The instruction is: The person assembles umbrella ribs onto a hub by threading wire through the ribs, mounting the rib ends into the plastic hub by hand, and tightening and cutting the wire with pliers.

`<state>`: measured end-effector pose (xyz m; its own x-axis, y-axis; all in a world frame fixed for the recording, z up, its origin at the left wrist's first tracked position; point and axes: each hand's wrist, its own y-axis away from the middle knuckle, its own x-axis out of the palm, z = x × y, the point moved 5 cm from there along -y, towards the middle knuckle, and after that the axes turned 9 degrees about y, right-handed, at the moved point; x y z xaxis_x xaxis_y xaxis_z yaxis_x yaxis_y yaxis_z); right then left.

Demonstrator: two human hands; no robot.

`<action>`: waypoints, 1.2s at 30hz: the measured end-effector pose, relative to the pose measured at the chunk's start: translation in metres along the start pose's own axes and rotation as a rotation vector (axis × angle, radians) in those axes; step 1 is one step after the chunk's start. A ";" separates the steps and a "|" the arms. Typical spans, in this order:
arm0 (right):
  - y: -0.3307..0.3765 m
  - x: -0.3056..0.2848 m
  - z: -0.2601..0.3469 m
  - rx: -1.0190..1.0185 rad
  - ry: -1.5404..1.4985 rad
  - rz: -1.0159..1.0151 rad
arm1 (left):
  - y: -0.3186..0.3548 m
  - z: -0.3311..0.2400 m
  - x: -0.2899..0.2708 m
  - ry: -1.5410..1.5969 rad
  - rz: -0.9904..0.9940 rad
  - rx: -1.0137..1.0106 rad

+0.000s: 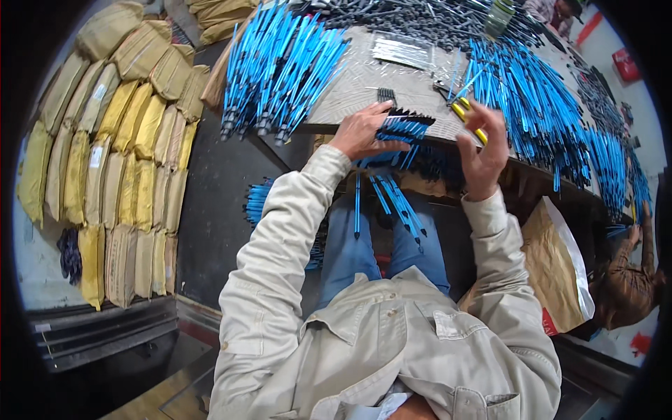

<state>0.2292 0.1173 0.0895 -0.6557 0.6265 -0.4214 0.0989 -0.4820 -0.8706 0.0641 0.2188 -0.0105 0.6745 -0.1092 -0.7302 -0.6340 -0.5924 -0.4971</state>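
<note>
My left hand [364, 131] is closed around a bundle of blue rods [406, 127] with black ends, held at the table's front edge. To its right, my right hand [484, 150] is raised with thumb and fingers apart and nothing visible between them. Just past its fingertips, pliers with yellow-and-black handles [462, 106] lie on the table; I cannot tell whether the fingers touch them. A small dark comb-like piece [386, 94] lies beyond my left hand. Several loose blue rods [395, 199] with black tips rest over my lap.
Large piles of blue rods stand on the table at left [280, 70] and right [525, 105]. Black parts [420, 15] are heaped at the back, near a clear pack of thin white sticks [402, 51]. Wrapped packages [126, 154] are stacked at left. A paper sack [556, 266] and another person [630, 280] are at right.
</note>
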 end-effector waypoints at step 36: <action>0.144 -0.003 0.000 1.249 -1.094 0.546 | 0.122 -0.139 0.157 1.580 -0.005 -0.665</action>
<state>0.2457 0.0464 -0.0343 -0.9577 -0.1666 0.2345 0.2199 -0.9495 0.2237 0.1452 0.0181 -0.1208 0.6252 -0.4861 0.6106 -0.6519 -0.7554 0.0661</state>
